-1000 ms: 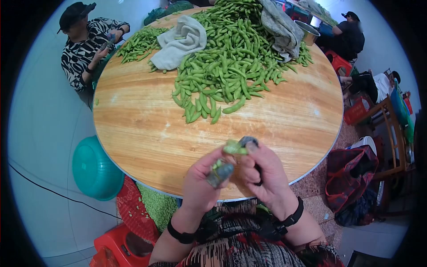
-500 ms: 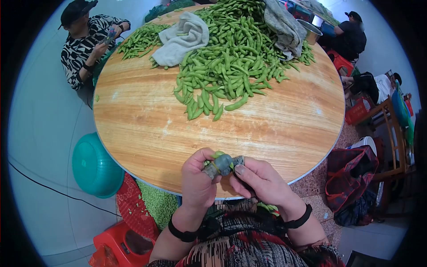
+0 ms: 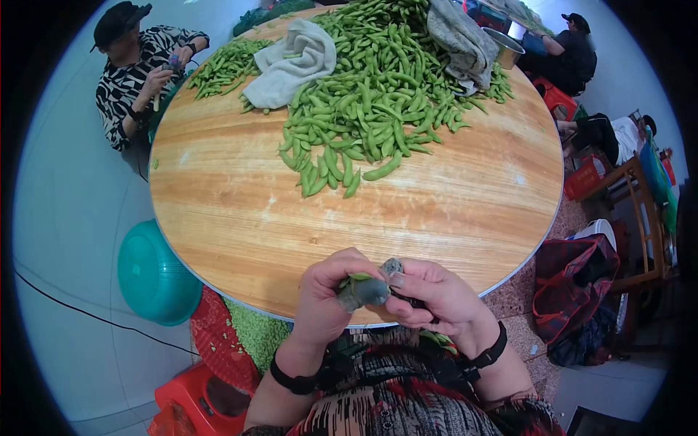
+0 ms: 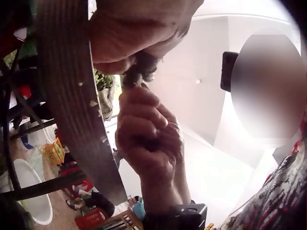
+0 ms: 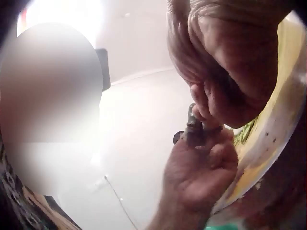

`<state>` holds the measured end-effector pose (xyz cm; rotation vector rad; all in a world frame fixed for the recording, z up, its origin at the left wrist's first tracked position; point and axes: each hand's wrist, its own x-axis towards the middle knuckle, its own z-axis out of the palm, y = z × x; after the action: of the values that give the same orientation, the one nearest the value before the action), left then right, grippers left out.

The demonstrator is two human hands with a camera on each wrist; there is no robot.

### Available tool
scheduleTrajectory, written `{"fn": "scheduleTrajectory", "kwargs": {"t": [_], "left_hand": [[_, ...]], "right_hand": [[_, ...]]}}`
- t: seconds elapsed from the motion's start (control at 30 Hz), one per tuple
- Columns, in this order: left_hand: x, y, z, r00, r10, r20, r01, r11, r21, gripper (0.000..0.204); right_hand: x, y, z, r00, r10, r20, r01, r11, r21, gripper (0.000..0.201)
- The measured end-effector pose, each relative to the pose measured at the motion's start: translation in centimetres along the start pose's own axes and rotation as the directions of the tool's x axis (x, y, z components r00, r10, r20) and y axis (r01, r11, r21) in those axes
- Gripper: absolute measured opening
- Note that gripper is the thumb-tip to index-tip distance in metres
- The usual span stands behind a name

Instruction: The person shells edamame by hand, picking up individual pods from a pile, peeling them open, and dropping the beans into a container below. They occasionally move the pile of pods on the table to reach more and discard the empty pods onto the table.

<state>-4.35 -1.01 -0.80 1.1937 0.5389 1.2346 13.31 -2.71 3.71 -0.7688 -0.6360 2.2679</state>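
Observation:
Over the near edge of the round wooden table [image 3: 240,196], my left hand [image 3: 323,298] grips a green edamame pod [image 3: 359,276]. A grey cover [image 3: 372,292] wraps its thumb, which lies over the pod and hides most of it. My right hand [image 3: 440,294] meets it from the right, fingers curled, thumb and forefinger pinching at the pod's end. Another grey cover [image 3: 392,266] sits on a right fingertip. Both wrist views show the two hands tip to tip, with the pod hidden between them. A big heap of edamame pods [image 3: 385,109] spreads across the far half of the table.
A white cloth [image 3: 294,62] and a grey cloth [image 3: 465,47] lie on the heap, near a metal pot [image 3: 502,47]. Shelled beans [image 3: 258,334] lie below the table, beside a teal basin [image 3: 160,272] and a red stool [image 3: 196,400]. Another person [image 3: 145,73] sits at left.
A second ago the hands were slightly apart around a pod held higher. They have since come down and together near the table edge. The heap has not changed.

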Motion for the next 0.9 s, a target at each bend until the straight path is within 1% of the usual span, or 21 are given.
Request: {"fn": "scheduleTrajectory", "kwargs": {"t": [0.07, 0.13, 0.17, 0.2, 0.23, 0.3, 0.33, 0.37, 0.43, 0.5, 0.53, 0.57, 0.6, 0.63, 0.67, 0.73, 0.77, 0.8, 0.83, 0.87, 0.9], "left_hand": [[0.0, 0.3, 0.2, 0.996, 0.031, 0.078, -0.027, 0.998, -0.061, 0.026], [0.2, 1.2, 1.8, 0.982, -0.144, -0.122, 0.123, 0.978, -0.168, 0.022], [0.1, 0.8, 2.0, 0.982, -0.143, -0.121, 0.122, 0.978, -0.168, 0.022], [0.1, 0.2, 2.2, 0.951, -0.212, -0.224, 0.148, 0.951, -0.271, 0.021], [0.0, -0.2, 2.2, 0.904, -0.288, -0.316, 0.159, 0.913, -0.375, 0.021], [-0.2, -0.3, 2.0, 0.907, -0.259, -0.333, 0.115, 0.911, -0.395, 0.020], [-0.3, -0.3, 1.9, 0.906, -0.233, -0.353, 0.072, 0.908, -0.413, 0.019], [-0.1, 0.0, 1.8, 0.905, -0.233, -0.357, 0.069, 0.907, -0.416, 0.019], [0.5, 1.2, 1.3, 0.835, -0.231, -0.500, 0.092, 0.954, -0.286, 0.027], [0.6, 1.5, -0.1, 0.863, -0.212, -0.459, 0.075, 0.951, -0.299, 0.028], [0.7, 1.5, -0.5, 0.891, -0.192, -0.411, 0.060, 0.948, -0.312, 0.029], [0.7, 1.6, -0.3, 0.893, -0.188, -0.409, 0.058, 0.949, -0.310, 0.029], [0.6, 1.6, 0.1, 0.940, -0.201, -0.276, 0.187, 0.979, -0.076, 0.029], [0.4, 1.7, 0.5, 0.958, -0.245, -0.145, 0.269, 0.946, 0.179, 0.029], [0.1, 1.8, 0.8, 0.959, -0.242, -0.145, 0.266, 0.947, 0.182, 0.029], [-0.2, 2.0, 1.4, 0.933, -0.331, 0.143, 0.254, 0.884, 0.392, 0.034], [-0.1, 2.3, 1.5, 0.934, -0.330, 0.140, 0.254, 0.885, 0.390, 0.034], [0.0, 2.5, 1.6, 0.938, -0.345, -0.034, 0.346, 0.923, 0.169, 0.035], [0.2, 2.6, 1.6, 0.900, -0.389, -0.199, 0.383, 0.921, -0.070, 0.036], [0.5, 2.6, 1.4, 0.899, -0.391, -0.200, 0.384, 0.920, -0.074, 0.036], [0.8, 2.7, 1.1, 0.867, -0.457, -0.198, 0.384, 0.867, -0.317, 0.037]], "right_hand": [[0.3, 0.4, -0.1, 1.000, -0.014, 0.000, 0.014, 0.999, 0.052, 0.021], [0.8, 0.3, 0.2, 0.999, -0.032, 0.000, 0.032, 0.994, 0.100, 0.021], [1.0, 0.2, 0.5, 0.978, -0.174, -0.117, 0.138, 0.954, -0.266, 0.021], [1.3, 0.1, 0.8, 0.924, -0.341, -0.172, 0.175, 0.777, -0.604, 0.021], [1.7, 0.1, 0.9, 0.924, -0.343, -0.172, 0.175, 0.775, -0.607, 0.021], [2.3, 0.3, 1.0, 0.790, -0.608, -0.078, 0.232, 0.415, -0.880, 0.022], [2.5, 0.0, 1.2, 0.791, -0.607, -0.077, 0.229, 0.411, -0.882, 0.022], [2.7, -0.6, 1.4, 0.839, -0.540, -0.060, 0.212, 0.427, -0.879, 0.023], [3.8, -2.2, 1.7, 0.884, -0.466, -0.041, 0.192, 0.441, -0.876, 0.025], [5.7, -4.7, 1.7, 0.862, -0.495, 0.107, 0.088, -0.062, -0.994, 0.028], [7.0, -5.7, 1.6, 0.861, -0.497, 0.110, 0.089, -0.065, -0.994, 0.028], [8.6, -6.3, 1.3, 0.840, -0.530, 0.118, -0.026, -0.256, -0.966, 0.029], [9.8, -6.4, 0.8, 0.818, -0.559, 0.133, -0.148, -0.428, -0.892, 0.030], [10.6, -6.0, 0.0, 0.818, -0.560, 0.134, -0.147, -0.429, -0.891, 0.030], [11.4, -5.6, -0.9, 0.807, -0.568, 0.162, -0.150, -0.463, -0.874, 0.029], [11.3, -5.8, -0.9, 0.796, -0.573, 0.194, -0.153, -0.502, -0.851, 0.029], [10.3, -5.7, -1.0, 0.816, -0.564, 0.128, -0.179, -0.457, -0.871, 0.028], [9.2, -5.7, -1.0, 0.833, -0.550, 0.061, -0.207, -0.411, -0.888, 0.026], [8.0, -5.7, -1.3, 0.836, -0.546, 0.059, -0.207, -0.412, -0.887, 0.026], [6.6, -5.8, -1.7, 0.893, -0.448, -0.028, -0.078, -0.093, -0.993, 0.024], [5.4, -5.7, -1.8, 0.944, -0.324, -0.069, 0.016, 0.255, -0.967, 0.022]]}}
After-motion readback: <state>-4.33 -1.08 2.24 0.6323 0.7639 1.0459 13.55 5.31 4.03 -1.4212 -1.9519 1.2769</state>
